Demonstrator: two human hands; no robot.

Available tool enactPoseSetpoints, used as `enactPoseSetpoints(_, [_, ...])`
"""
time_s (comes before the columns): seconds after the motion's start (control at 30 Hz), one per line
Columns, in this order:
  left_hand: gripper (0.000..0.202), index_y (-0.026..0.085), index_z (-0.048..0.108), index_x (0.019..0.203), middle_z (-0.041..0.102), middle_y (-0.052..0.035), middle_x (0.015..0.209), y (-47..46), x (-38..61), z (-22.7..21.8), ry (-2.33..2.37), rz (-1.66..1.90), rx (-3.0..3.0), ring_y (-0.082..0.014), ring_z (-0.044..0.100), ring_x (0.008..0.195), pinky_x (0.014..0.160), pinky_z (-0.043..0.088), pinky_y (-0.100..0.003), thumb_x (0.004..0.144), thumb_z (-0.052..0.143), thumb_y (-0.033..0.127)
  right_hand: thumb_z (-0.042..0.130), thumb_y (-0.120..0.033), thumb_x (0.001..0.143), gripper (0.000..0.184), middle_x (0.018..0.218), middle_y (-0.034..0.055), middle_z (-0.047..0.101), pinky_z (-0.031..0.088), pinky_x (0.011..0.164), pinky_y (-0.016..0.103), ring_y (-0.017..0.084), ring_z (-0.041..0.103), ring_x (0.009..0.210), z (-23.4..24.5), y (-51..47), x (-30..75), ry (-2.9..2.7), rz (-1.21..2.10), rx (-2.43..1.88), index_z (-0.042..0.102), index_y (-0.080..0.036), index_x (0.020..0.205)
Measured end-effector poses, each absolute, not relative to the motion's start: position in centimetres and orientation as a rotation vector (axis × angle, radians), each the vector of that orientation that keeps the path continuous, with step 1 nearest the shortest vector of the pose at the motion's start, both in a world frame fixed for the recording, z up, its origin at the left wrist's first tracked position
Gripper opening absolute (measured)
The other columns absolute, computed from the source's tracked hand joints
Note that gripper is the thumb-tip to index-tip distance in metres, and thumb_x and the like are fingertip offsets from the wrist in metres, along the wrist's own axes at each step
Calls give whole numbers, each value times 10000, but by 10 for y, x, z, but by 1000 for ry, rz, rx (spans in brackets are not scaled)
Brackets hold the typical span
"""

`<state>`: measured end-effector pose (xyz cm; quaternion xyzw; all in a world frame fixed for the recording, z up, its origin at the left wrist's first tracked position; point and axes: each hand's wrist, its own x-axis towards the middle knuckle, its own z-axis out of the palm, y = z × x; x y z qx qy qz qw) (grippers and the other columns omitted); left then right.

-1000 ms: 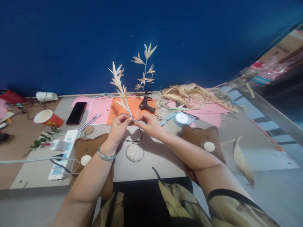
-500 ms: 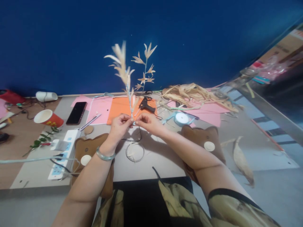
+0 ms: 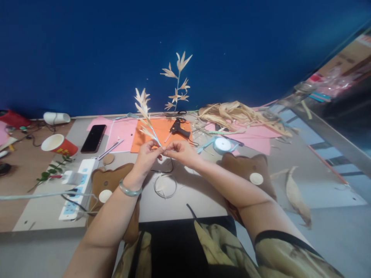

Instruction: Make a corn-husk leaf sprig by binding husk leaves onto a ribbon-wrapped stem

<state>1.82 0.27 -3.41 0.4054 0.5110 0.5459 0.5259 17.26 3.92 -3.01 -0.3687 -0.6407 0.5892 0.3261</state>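
A stem of pale dried husk flowers (image 3: 143, 105), its lower part wrapped in light blue tape, leans up and to the left from between my hands. My left hand (image 3: 149, 153) pinches the wrapped stem near its lower end. My right hand (image 3: 181, 151) meets it there, thumb and fingertips closed at the stem's end; the exact grip is hidden by the fingers. Behind them a black glue gun (image 3: 180, 129) lies on an orange sheet (image 3: 137, 141). A second husk flower stem (image 3: 177, 83) stands upright at the blue wall.
Right of my hands are a roll of light blue tape (image 3: 222, 145) and a heap of dried husks (image 3: 232, 114). To the left are a power strip (image 3: 78, 189), a phone (image 3: 94, 138) and a paper cup (image 3: 59, 144). Brown cushions (image 3: 116, 177) lie under my forearms.
The flower stem in my hands has tipped from nearly upright to leaning left, and its top sits lower. My hands have barely shifted.
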Motion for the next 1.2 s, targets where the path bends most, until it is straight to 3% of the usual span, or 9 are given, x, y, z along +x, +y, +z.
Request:
enactPoseSetpoints(0.23, [302, 132, 608, 793, 636, 9, 699, 2, 17, -30, 1038, 1274, 886, -89, 594, 573, 564, 487, -217, 632, 785, 315, 759, -334, 669, 243, 684, 21, 684, 443, 615, 232, 110, 597, 626, -26, 40, 174, -1489, 1774, -852, 632, -132, 717])
enactPoseSetpoints(0.33, [289, 119, 665, 841, 687, -40, 823, 2, 17, -29, 940, 1231, 803, -104, 626, 667, 659, 511, -239, 632, 785, 277, 761, -343, 663, 256, 619, -6, 653, 334, 467, 195, 52, 455, 466, -20, 40, 174, -1437, 1789, -887, 608, -140, 693])
enactPoseSetpoints(0.43, [277, 121, 691, 842, 696, -46, 812, 2, 18, -29, 910, 1243, 749, -109, 632, 685, 713, 515, -259, 625, 790, 262, 756, -352, 667, 268, 583, -23, 628, 250, 418, 192, 32, 358, 415, -18, 40, 173, -1410, 1772, -899, 588, -145, 687])
enactPoseSetpoints(0.67, [247, 132, 673, 745, 673, -18, 755, 1, 22, -29, 1115, 1356, 883, -76, 573, 567, 549, 475, -213, 615, 787, 308, 751, -367, 681, 272, 688, 8, 656, 462, 665, 252, 115, 595, 665, -32, 37, 169, -1475, 1570, -892, 588, -150, 709])
enactPoseSetpoints(1.2, [195, 139, 621, 752, 619, 4, 592, 5, 12, -36, 1219, 1265, 1176, -93, 562, 522, 531, 469, -213, 715, 693, 316, 621, -286, 773, 157, 717, 33, 662, 454, 634, 251, 128, 584, 663, -16, 46, 179, -1821, 1459, -964, 598, -136, 734])
